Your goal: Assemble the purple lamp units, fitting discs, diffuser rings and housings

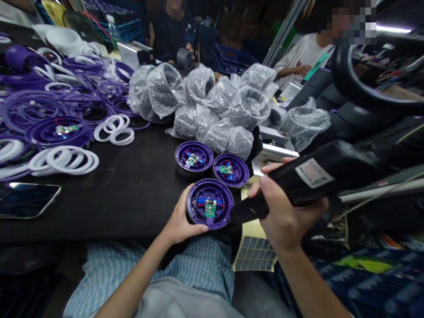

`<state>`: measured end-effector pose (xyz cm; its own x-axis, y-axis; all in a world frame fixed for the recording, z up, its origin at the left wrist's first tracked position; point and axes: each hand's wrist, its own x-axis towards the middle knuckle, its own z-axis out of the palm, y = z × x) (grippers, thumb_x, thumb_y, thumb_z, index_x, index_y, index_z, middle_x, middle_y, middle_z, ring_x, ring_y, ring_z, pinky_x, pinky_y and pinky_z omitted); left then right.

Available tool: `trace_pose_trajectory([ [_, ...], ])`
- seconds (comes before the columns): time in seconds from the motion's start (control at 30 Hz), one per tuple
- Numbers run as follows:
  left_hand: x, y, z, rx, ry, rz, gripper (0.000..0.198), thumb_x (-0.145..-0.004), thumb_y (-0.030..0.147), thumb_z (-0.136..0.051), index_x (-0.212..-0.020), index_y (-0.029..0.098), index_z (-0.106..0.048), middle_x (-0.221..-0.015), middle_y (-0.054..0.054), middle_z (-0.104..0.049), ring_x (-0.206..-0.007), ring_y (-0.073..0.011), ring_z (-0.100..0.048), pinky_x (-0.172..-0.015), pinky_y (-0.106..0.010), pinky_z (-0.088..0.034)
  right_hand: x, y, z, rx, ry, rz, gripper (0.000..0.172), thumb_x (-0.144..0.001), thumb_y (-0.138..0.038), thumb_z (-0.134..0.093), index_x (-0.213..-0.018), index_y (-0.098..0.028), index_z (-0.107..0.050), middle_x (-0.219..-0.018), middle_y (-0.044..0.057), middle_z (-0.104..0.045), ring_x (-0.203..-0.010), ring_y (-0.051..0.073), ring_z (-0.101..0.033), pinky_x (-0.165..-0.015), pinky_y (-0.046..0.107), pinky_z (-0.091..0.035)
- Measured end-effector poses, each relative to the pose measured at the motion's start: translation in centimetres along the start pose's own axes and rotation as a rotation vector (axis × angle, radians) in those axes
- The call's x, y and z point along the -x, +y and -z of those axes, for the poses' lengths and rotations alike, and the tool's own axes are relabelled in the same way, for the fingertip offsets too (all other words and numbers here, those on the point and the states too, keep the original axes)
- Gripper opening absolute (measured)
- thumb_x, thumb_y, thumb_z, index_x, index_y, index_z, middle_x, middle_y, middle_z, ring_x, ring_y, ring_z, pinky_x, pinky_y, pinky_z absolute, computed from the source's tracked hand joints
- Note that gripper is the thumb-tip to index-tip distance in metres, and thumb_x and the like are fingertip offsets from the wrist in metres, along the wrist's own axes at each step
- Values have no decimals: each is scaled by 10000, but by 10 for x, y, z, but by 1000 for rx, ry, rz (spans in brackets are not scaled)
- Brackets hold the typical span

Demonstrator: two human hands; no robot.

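My left hand [180, 221] grips the near side of a round purple housing [203, 189], thumb along its front edge. Inside the housing sit a green circuit board [210, 210], a blue cylinder and thin red wires. Wrapped around a black electric screwdriver [311, 174] with a white label, my right hand [286, 221] holds it slanting down to the left. Its tip end is at the housing's right rim; the bit itself is too small to make out. Just behind stand two similar purple housings [194, 149] [241, 164], also with boards and wires.
Bubble-wrapped rolls [215, 95] are piled behind the housings. White rings [69, 160] and purple rings [29, 104] cover the left side, near a phone [28, 201]. A sheet of grey stickers [255, 254] hangs at the table's front edge. Two people are across the table.
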<state>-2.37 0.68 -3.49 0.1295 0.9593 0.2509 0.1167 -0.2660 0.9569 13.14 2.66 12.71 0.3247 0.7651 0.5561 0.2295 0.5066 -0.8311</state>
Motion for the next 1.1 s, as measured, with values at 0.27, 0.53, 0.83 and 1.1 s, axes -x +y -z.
trace_pose_trajectory([
  [0.27, 0, 1, 0, 3, 0, 14, 1035, -562, 498, -743, -1367, 126, -209, -1390, -198, -329, -1282, -347, -332, -1070, -517, -256, 15, 12, 0, 22, -25, 31, 230, -669, -177, -684, -857, -212, -557, -772, -16, -604, -531, 127, -582, -560, 320, -521],
  [0.53, 0, 4, 0, -82, 21, -3, 1020, -562, 527, -724, -1356, 122, -229, -1361, -211, -365, -1259, -360, -370, -1044, -523, -299, 25, 20, 0, 61, -130, -10, 304, -653, -194, -670, -906, -221, -503, -723, -23, -590, -488, 111, -551, -498, 271, -503],
  [0.83, 1, 3, -2, -157, 41, 78, 916, -596, 543, -683, -1334, 170, -289, -1304, -160, -452, -1203, -361, -445, -993, -527, -373, 17, 20, -3, 131, -182, 52, 250, -588, -333, -677, -704, -217, -489, -571, -25, -541, -471, 117, -494, -472, 254, -485],
  [1.1, 6, -3, 6, -227, 81, 152, 851, -647, 563, -625, -1342, 199, -296, -1267, -120, -489, -1153, -364, -490, -969, -531, -406, -4, 9, 5, -248, -367, -24, 319, -529, -378, -759, -660, -215, -518, -632, -31, -580, -530, 114, -527, -537, 253, -491],
])
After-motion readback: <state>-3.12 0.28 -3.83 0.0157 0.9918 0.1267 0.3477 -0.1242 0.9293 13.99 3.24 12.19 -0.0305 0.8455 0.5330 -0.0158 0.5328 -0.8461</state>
